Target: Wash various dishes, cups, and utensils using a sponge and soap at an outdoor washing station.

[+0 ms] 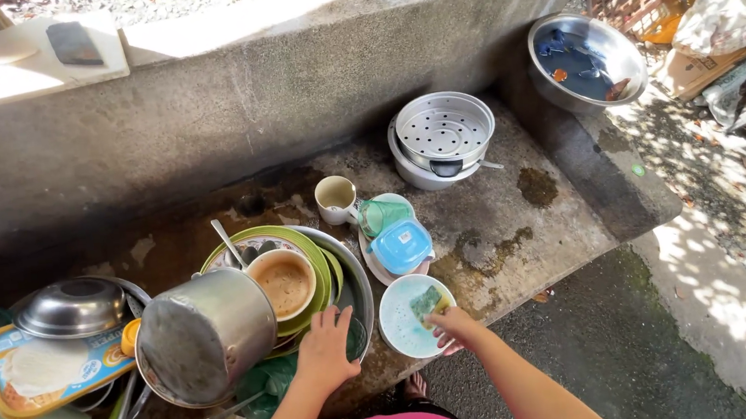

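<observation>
A flat rectangular orange tray-like package point(44, 368) with a printed blue, white and tan face lies at the left among the dishes, partly under a steel bowl. At the upper right, on the ground beside the concrete ledge, a brown cardboard box point(699, 68) sits under crumpled pale printed plastic wrappers point(726, 18). No screens or signs show.

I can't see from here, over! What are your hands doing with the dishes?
Right hand pressing green sponge into pale bowl. Left hand resting on metal basin rim. Steel pot tipped beside it.
</observation>
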